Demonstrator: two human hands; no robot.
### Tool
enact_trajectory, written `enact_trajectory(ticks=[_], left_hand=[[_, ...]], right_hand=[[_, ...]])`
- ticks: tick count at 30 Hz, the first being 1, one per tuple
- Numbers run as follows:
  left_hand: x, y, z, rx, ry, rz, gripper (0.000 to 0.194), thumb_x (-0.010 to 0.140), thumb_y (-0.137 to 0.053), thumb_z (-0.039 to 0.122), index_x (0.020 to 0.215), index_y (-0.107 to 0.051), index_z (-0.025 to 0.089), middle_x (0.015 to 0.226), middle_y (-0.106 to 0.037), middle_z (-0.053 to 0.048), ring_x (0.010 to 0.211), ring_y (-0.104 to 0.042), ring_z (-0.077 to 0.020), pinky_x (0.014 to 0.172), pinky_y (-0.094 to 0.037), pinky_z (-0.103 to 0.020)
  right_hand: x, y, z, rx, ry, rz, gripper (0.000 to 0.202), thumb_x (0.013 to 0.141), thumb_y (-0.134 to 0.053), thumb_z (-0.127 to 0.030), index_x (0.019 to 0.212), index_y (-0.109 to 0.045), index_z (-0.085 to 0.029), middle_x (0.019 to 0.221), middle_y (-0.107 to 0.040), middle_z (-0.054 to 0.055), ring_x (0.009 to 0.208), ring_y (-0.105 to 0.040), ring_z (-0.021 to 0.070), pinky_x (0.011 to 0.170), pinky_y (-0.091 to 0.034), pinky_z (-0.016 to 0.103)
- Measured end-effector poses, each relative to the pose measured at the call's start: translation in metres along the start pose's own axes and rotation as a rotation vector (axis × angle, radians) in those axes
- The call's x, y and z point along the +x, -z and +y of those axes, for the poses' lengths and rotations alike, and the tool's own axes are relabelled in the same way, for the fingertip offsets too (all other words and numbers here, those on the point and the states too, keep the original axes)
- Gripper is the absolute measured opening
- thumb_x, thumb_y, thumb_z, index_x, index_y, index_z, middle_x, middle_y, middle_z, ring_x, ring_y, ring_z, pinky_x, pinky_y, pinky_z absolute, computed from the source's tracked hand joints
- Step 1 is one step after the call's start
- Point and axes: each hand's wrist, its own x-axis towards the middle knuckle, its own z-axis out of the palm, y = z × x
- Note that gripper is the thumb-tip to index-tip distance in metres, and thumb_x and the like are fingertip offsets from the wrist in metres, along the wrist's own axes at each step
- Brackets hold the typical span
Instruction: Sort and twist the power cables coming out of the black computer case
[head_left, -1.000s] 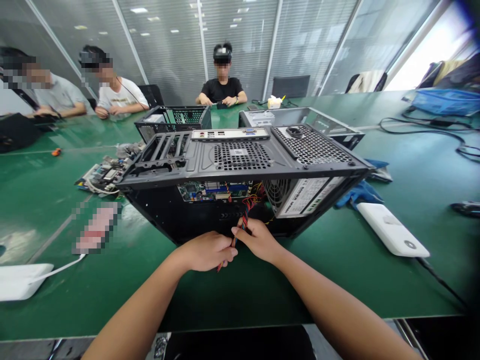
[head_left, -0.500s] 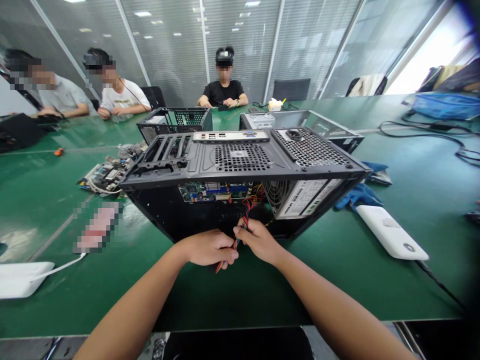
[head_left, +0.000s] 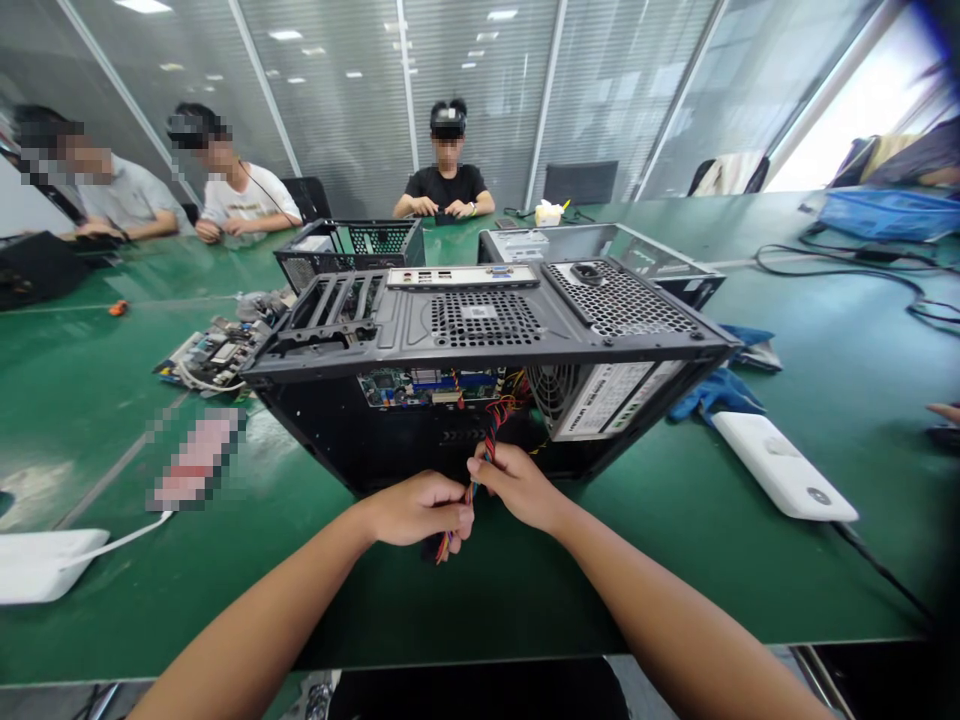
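- A green table [head_left: 82,400] is spreading across the room, with glass walls [head_left: 495,90] rising behind it and 3 people [head_left: 446,188] sitting along its far and far-left sides.
- A black computer case [head_left: 405,335] is standing mid-table, beyond the hands.
- The cable bundle [head_left: 491,435] is running from the case toward the near side, through both hands.
- The left hand [head_left: 420,508] is gripping its lower part, fingers curled.
- The right hand [head_left: 521,487] is pinching it higher, closer to the case.
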Motion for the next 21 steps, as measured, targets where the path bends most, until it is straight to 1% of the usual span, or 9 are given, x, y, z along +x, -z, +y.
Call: enact_trajectory(ticks=[5, 10, 12, 15, 18, 21], left_hand=[[0.005, -0.003, -0.008, -0.238, -0.040, -0.066, 0.048, 0.084, -0.057, 0.059, 0.077, -0.058, 0.011, 0.061, -0.063, -0.003, 0.047, -0.059, -0.0107, 0.051, -0.049, -0.023], [0.004, -0.008, -0.008, -0.462, 0.005, -0.090, 0.050, 0.080, -0.062, 0.058, 0.083, -0.062, 0.008, 0.063, -0.066, -0.007, 0.050, -0.063, -0.0158, 0.053, -0.051, -0.027], [0.003, -0.009, -0.008, -0.494, 0.018, -0.087, 0.049, 0.078, -0.066, 0.057, 0.084, -0.062, 0.009, 0.066, -0.067, -0.008, 0.053, -0.064, -0.0175, 0.055, -0.051, -0.028], [0.005, -0.010, -0.013, -0.502, -0.009, -0.055, 0.047, 0.074, -0.070, 0.055, 0.082, -0.060, 0.010, 0.069, -0.069, -0.010, 0.056, -0.065, -0.0179, 0.055, -0.052, -0.028], [0.008, -0.010, -0.019, -0.483, -0.024, -0.029, 0.049, 0.072, -0.073, 0.056, 0.079, -0.060, 0.009, 0.068, -0.069, -0.010, 0.053, -0.064, -0.0157, 0.050, -0.051, -0.025], [0.009, -0.008, -0.023, -0.466, 0.002, 0.017, 0.049, 0.070, -0.074, 0.057, 0.075, -0.060, 0.010, 0.060, -0.066, -0.006, 0.044, -0.058, -0.0114, 0.042, -0.047, -0.020]], right_hand=[[0.001, 0.000, 0.001, 0.105, -0.051, -0.025, 0.040, 0.085, -0.052, -0.055, 0.068, -0.048, -0.019, 0.055, -0.040, -0.006, 0.051, -0.038, 0.0098, 0.052, -0.031, 0.025], [0.001, 0.001, 0.004, 0.160, -0.073, -0.042, 0.041, 0.084, -0.053, -0.057, 0.068, -0.047, -0.020, 0.052, -0.037, -0.007, 0.049, -0.034, 0.0096, 0.051, -0.028, 0.026], [0.000, 0.000, 0.005, 0.165, -0.070, -0.041, 0.041, 0.084, -0.053, -0.056, 0.068, -0.048, -0.019, 0.052, -0.038, -0.007, 0.050, -0.034, 0.0095, 0.051, -0.028, 0.025], [0.001, 0.000, 0.006, 0.158, -0.066, -0.037, 0.039, 0.084, -0.054, -0.054, 0.068, -0.048, -0.019, 0.053, -0.038, -0.007, 0.051, -0.034, 0.0094, 0.052, -0.028, 0.025], [0.002, 0.000, 0.008, 0.143, -0.059, -0.027, 0.038, 0.084, -0.054, -0.053, 0.069, -0.048, -0.019, 0.054, -0.039, -0.006, 0.052, -0.035, 0.0097, 0.052, -0.028, 0.025], [0.003, 0.001, 0.009, 0.130, -0.047, -0.017, 0.036, 0.084, -0.055, -0.052, 0.069, -0.048, -0.019, 0.055, -0.038, -0.006, 0.052, -0.036, 0.0098, 0.052, -0.029, 0.025]])
